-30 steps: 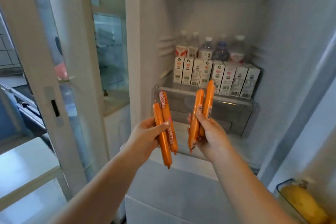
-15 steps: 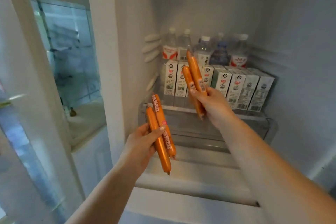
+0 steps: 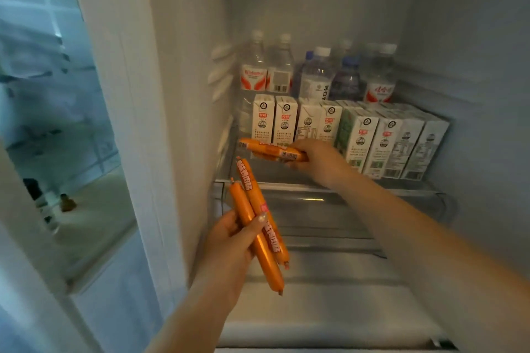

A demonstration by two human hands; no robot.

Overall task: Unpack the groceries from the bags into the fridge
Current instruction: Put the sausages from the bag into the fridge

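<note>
— Fridge point(image 3: 473, 46) interior, cartons point(image 3: 358, 135) fronting bottles point(image 3: 318, 71): where are the sausages?
— Right hand point(image 3: 321, 160) grips two point(image 3: 272, 150) near the left cartons; left hand point(image 3: 229, 246) clasps two more point(image 3: 258, 226) nearer.

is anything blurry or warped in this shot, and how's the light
Head view: dim, cool light; the right hand and its sausages are motion-smeared, the left hand's sausages sharper; wide-angle bends the fridge wall; bottles look soft.
</note>
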